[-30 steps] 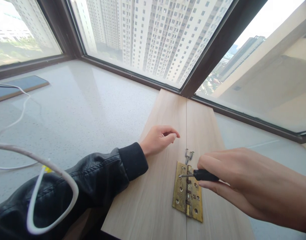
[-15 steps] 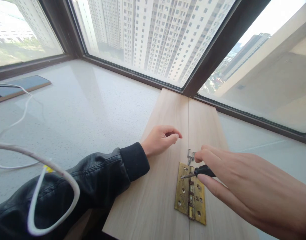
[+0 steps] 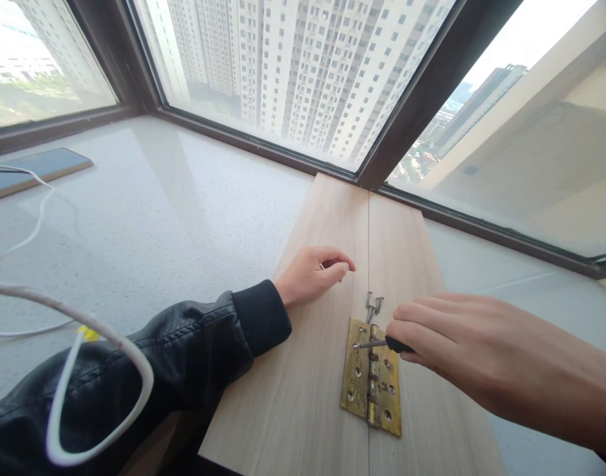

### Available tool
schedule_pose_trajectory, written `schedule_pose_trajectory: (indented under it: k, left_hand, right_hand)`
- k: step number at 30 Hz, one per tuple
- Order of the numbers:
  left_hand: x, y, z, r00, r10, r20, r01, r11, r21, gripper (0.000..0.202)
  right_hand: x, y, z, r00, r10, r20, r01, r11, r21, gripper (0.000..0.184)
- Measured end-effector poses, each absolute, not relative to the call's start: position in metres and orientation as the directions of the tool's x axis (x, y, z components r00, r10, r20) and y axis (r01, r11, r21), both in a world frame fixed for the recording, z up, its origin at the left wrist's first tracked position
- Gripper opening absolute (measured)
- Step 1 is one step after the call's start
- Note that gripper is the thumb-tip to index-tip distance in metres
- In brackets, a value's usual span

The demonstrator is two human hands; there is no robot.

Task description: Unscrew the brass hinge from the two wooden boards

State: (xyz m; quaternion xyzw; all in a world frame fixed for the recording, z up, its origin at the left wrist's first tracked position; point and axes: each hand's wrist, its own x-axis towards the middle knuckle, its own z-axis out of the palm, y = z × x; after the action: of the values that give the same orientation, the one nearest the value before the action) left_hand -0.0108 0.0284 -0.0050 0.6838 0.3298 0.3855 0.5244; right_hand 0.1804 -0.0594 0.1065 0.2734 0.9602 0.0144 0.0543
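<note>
My right hand [image 3: 446,344] is wrapped round the black handle of a screwdriver [image 3: 372,344]. The metal shaft points left, its tip at a screw hole in the upper left leaf of a worn brass hinge [image 3: 349,383]. This hinge lies opened flat across the seam between two pale wooden boards [image 3: 312,370]. Just beyond its top edge are several loose screws [image 3: 373,305]. My left hand [image 3: 315,272] rests on the left board above the hinge, its fingers curled and closed towards the thumb; what they hold, if anything, is hidden.
A white cable [image 3: 104,337] loops across the lower left in front of my dark sleeve. On the pale speckled ledge [image 3: 198,198] at far left lies a flat tablet-like device [image 3: 45,172]. Dark window frames [image 3: 263,152] border the ledge and boards at the back.
My right hand has rolled over on the screwdriver, so its thumb is now hidden and the knuckles show. The view has shifted slightly; the left hand remains on the board.
</note>
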Motion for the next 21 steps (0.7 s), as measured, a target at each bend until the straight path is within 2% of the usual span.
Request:
schedule_pose_trajectory:
  k: [3,6,9,12,14,21]
  left_hand:
    - [-0.011,0.028,-0.005,0.485,0.857,0.176,0.049,-0.228,0.972,0.021]
    - [-0.011,0.028,-0.005,0.488,0.856,0.171,0.052,-0.224,0.973,0.021]
    - [-0.012,0.028,-0.005,0.491,0.853,0.177,0.049,-0.230,0.972,0.022]
    - [-0.012,0.029,-0.006,0.492,0.850,0.186,0.053,-0.243,0.969,0.023]
    - [-0.011,0.030,-0.007,0.495,0.849,0.188,0.051,-0.244,0.968,0.023]
    - [-0.010,0.030,-0.009,0.501,0.846,0.181,0.048,-0.236,0.971,0.023]
  right_hand:
    - [0.178,-0.058,0.110,-0.812,0.531,-0.245,0.544,0.839,0.014,0.015]
    - [0.172,-0.060,0.112,-0.761,0.582,-0.287,0.601,0.799,0.029,0.020]
    - [0.164,-0.061,0.109,-0.724,0.646,-0.242,0.635,0.761,0.134,0.025]
    - [0.157,-0.061,0.104,-0.721,0.681,-0.132,0.630,0.722,0.285,0.031]
    - [0.154,-0.062,0.101,-0.712,0.697,-0.085,0.638,0.693,0.335,0.035]
    - [0.164,-0.071,0.103,-0.671,0.716,-0.195,0.708,0.696,0.119,0.008]
